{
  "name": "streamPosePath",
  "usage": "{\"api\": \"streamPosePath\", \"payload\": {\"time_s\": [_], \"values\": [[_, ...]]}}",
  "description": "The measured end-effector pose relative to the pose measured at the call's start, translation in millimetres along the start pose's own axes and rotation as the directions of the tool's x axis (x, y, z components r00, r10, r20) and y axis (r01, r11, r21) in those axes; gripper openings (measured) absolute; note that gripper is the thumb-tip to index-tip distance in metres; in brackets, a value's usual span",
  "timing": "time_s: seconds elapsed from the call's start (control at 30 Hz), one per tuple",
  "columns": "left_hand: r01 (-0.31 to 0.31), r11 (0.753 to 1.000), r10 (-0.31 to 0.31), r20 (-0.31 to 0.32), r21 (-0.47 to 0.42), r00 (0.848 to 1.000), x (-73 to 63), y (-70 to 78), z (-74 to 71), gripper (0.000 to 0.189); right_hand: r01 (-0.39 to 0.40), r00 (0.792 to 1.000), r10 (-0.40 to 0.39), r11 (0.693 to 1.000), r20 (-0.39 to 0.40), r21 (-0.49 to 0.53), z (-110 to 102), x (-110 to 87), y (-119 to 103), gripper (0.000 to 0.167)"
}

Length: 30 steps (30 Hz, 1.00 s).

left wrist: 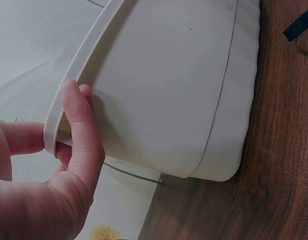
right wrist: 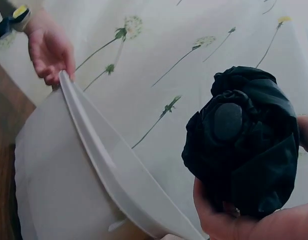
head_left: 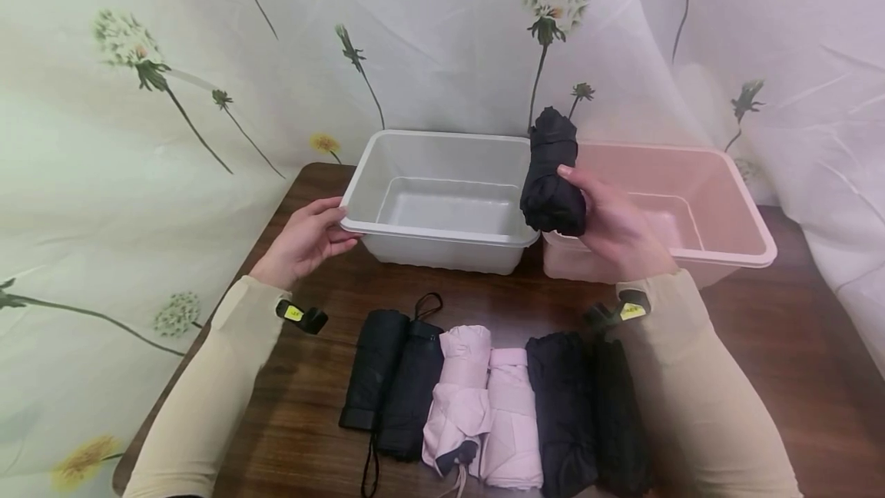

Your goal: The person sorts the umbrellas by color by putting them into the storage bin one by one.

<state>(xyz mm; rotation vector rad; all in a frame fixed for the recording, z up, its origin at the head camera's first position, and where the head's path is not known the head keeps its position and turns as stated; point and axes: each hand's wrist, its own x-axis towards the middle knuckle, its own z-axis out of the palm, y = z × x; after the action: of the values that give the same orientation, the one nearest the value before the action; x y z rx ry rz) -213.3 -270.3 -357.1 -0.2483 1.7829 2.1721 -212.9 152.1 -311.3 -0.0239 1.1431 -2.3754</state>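
My right hand (head_left: 618, 224) grips a rolled black folding umbrella (head_left: 551, 167), raised over the gap between the two bins. In the right wrist view the end of that umbrella (right wrist: 239, 145) faces the camera, fingers and thumb wrapped about it. At its left front corner, a white plastic bin (head_left: 449, 237) has its rim pinched by my left hand (head_left: 304, 240). The left wrist view shows the thumb and fingers on either side of the bin's rim (left wrist: 63, 100). Inside, the white bin shows a bare floor.
A pink bin (head_left: 726, 256) stands right of the white one, partly behind my right hand. On the brown table (head_left: 290, 406), nearer me, lies a row of folded umbrellas: black ones (head_left: 373, 367) at both ends, two pink ones (head_left: 512, 421) between. A flowered cloth (head_left: 442, 37) hangs behind.
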Motion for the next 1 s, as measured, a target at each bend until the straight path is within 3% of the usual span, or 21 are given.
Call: {"api": "streamPosePath", "payload": {"time_s": [0.23, 0.47, 0.67, 0.83, 1.0], "values": [[-0.002, 1.000, 0.002, 0.000, 0.011, 1.000, -1.3, 0.3, 1.0, 0.057, 0.013, 0.998, -0.021, 0.992, -0.059, -0.127, 1, 11.2, 5, 0.027], [-0.004, 1.000, 0.004, -0.007, 0.017, 1.000, -1.7, 0.3, 1.2, 0.060, 0.036, 0.991, -0.070, 0.959, -0.112, -0.282, 3, 19.4, 9, 0.028], [-0.006, 1.000, 0.006, -0.012, 0.013, 1.000, -0.5, -0.1, 1.7, 0.059, 0.041, 0.989, -0.087, 0.936, -0.117, -0.349, 5, 23.9, 12, 0.047], [0.003, 1.000, -0.003, -0.022, 0.008, 1.000, 0.7, -0.4, 3.1, 0.056, 0.074, 0.987, -0.121, 0.930, -0.110, -0.361, 6, 26.8, 14, 0.046], [0.008, 1.000, -0.007, -0.031, 0.017, 0.999, 0.4, -0.7, 2.3, 0.056, 0.095, 0.975, -0.166, 0.913, -0.150, -0.397, 10, 28.0, 15, 0.052]]}}
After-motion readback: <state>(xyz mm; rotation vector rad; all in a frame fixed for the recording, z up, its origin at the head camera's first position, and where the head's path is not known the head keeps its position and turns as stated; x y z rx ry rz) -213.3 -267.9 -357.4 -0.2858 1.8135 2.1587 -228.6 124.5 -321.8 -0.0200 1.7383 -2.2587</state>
